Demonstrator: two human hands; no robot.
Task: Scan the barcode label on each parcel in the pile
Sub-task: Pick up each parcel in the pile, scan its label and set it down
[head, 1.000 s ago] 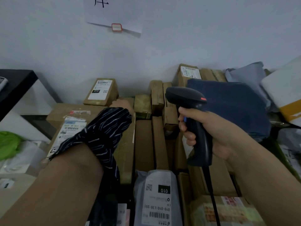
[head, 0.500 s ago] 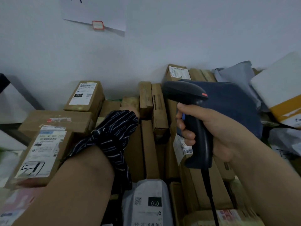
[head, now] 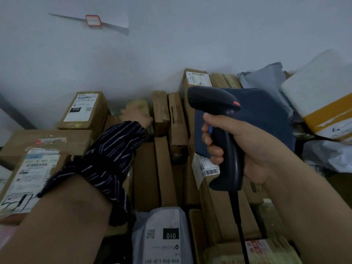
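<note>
Four fingers [head: 214, 150] of the right hand [head: 253, 149] are curled round the grip of a black handheld scanner [head: 229, 161]. The hold is closed and firm; the thumb is out of sight behind the handle. The scanner head sits above the fist, nose directed forward and to the left, with a small red mark on its upper rear. A black cable [head: 241, 231] drops from the handle base across the cartons below. Just beside the lowest knuckle, a white barcode label [head: 208, 169] shows on the edge of an upright carton [head: 224, 210]. Contact between hand and label cannot be confirmed.

The left hand [head: 138, 119] is extended to the rear of the pile, on or against a small blurred parcel [head: 138, 106] near the white wall [head: 190, 44]. Its fingers are blurred and partly behind a dark striped sleeve [head: 110, 161]; whether they grip or lie flat cannot be determined.

The pile fills the lower frame against the wall:
- Centre: a row of brown cartons [head: 163, 168] stood on edge.
- Left: a small carton [head: 83, 111] with an upward-facing label marked 010, and nearer, a larger carton [head: 28, 178] with a white label.
- Near edge: a grey mailer bag [head: 162, 239], also marked 010.
- Behind the scanner: a navy soft parcel [head: 266, 115], with a labelled carton [head: 197, 79] beyond it at the wall.
- Far right: a white and yellow box [head: 323, 103].

On the wall hangs a paper sheet bearing a red tag [head: 93, 20].
</note>
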